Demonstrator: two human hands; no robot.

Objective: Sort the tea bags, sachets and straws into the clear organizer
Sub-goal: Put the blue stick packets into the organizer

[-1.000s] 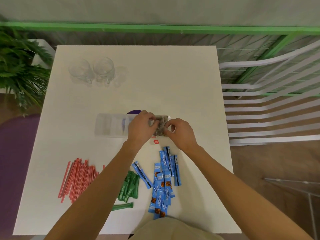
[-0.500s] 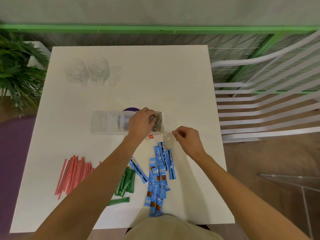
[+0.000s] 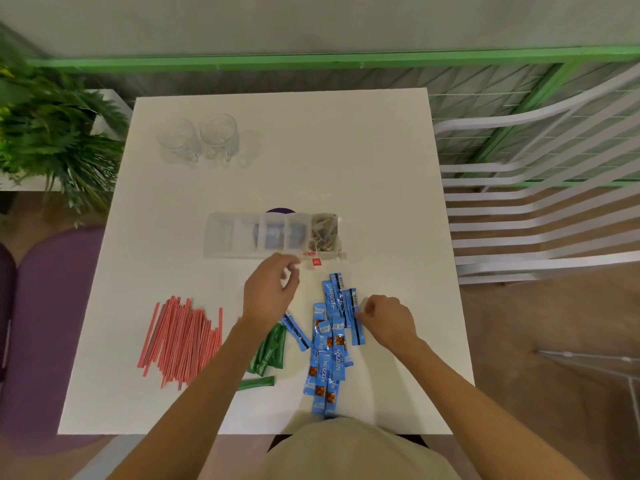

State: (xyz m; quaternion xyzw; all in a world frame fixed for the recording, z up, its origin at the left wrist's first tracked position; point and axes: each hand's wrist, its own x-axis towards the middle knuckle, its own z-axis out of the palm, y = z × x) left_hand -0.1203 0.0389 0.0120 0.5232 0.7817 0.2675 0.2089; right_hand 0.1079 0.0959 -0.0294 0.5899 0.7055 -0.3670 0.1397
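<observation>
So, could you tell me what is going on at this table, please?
A person is sorting drink supplies into a clear organizer. Tea bags already fill its rightmost compartment. The right hand is at the edge of the blue sachets, while the left hand hovers empty just in front of the organizer. The red straws and green sachets lie unsorted.

Red straws [image 3: 180,342], blue sachets [image 3: 329,351]
</observation>
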